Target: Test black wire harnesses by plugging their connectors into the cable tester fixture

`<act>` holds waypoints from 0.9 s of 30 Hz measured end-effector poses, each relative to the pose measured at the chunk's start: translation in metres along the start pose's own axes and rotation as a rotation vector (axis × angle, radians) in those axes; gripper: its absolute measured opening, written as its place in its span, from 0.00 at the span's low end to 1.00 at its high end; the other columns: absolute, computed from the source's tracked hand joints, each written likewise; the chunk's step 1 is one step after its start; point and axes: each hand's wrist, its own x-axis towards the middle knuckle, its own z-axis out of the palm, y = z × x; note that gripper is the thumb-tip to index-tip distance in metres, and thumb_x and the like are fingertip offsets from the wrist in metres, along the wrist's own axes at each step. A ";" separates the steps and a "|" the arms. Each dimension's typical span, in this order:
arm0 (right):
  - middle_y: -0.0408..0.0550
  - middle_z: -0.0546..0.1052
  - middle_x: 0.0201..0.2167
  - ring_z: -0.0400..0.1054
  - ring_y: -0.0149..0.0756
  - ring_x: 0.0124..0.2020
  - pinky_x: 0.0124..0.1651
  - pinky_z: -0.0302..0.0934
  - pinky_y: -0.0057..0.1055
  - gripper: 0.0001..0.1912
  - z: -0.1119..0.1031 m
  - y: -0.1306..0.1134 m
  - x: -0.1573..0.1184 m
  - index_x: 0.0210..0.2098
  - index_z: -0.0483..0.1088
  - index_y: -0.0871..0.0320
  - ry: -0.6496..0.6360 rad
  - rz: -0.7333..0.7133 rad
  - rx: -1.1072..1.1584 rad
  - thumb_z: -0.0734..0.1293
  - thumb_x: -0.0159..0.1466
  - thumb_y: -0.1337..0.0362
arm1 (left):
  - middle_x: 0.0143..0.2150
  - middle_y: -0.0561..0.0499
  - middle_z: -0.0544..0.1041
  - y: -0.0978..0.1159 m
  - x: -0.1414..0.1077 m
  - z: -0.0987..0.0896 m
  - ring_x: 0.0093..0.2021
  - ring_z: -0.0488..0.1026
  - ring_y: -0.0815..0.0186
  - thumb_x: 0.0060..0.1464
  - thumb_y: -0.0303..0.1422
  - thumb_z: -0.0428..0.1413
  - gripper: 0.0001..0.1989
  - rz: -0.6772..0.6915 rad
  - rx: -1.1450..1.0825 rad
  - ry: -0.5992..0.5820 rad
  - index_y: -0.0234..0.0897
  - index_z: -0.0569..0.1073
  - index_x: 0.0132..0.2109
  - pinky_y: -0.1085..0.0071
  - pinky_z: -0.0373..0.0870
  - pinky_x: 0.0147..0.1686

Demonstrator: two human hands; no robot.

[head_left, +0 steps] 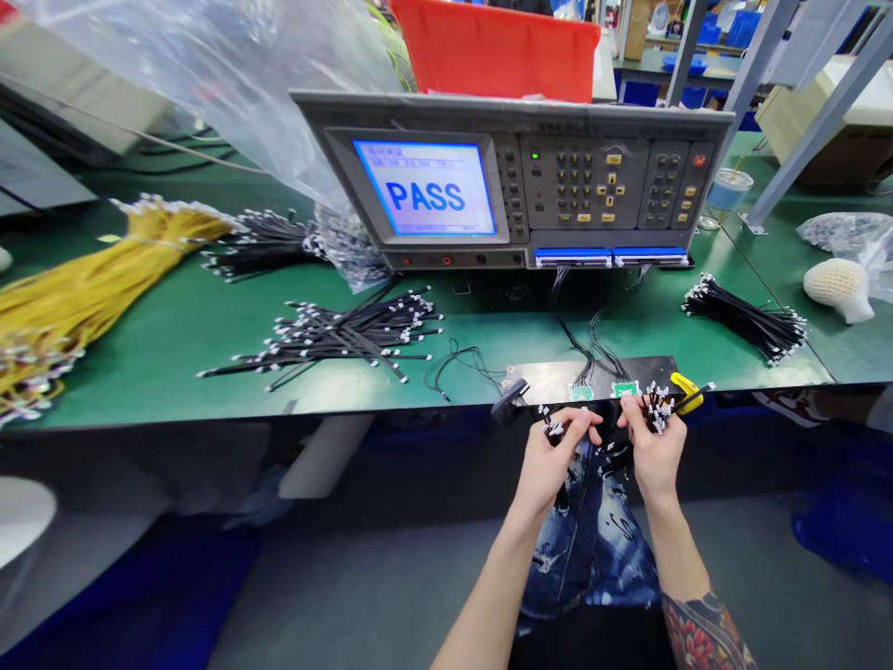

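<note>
The left hand (558, 458) is closed, pinching the white-connector ends of black wire leads (554, 428) between thumb and fingers. The right hand (652, 448) is closed on a thicker bunch of the same kind of lead, with its white connectors fanning out above the fingers. Both hands sit just below the front edge of the green workbench (279, 409), over the person's ripped denim jeans (590, 530), with open floor below and to either side.

Just past the right hand, a yellow-handled tool (687, 393) lies at the bench edge. Two small green circuit boards (624, 389) sit on a black plate (593, 379), wired up to a cable tester (600, 158) whose screen (425, 188) reads PASS.

A loose spread of black leads (327, 337) lies left of centre, with a tied black bundle (743, 316) at the right. Farther left are more black leads (261, 244) and a large yellow wire bundle (90, 270). Behind the tester, at the top of the frame, stands a red plastic crate (495, 46); its contents are hidden.
</note>
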 end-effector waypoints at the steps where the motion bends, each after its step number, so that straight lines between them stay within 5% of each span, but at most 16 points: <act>1: 0.44 0.75 0.20 0.67 0.34 0.23 0.29 0.62 0.33 0.19 0.000 0.001 0.001 0.24 0.72 0.57 -0.004 0.004 0.004 0.74 0.63 0.51 | 0.24 0.50 0.78 0.000 0.002 0.001 0.19 0.59 0.72 0.56 0.52 0.65 0.21 0.012 0.004 0.035 0.35 0.83 0.35 0.73 0.52 0.19; 7: 0.44 0.75 0.20 0.66 0.34 0.22 0.26 0.60 0.31 0.18 -0.007 0.007 0.005 0.26 0.74 0.58 -0.060 0.025 0.018 0.75 0.62 0.50 | 0.22 0.51 0.76 -0.003 0.008 0.006 0.23 0.70 0.66 0.55 0.46 0.65 0.17 0.053 0.008 0.132 0.35 0.84 0.33 0.72 0.65 0.25; 27: 0.47 0.77 0.22 0.66 0.35 0.23 0.25 0.58 0.30 0.20 -0.019 0.009 0.006 0.26 0.76 0.58 -0.112 0.053 -0.005 0.74 0.64 0.49 | 0.24 0.46 0.80 -0.007 0.011 0.017 0.31 0.79 0.58 0.54 0.47 0.65 0.20 0.099 -0.003 0.257 0.37 0.78 0.23 0.66 0.73 0.34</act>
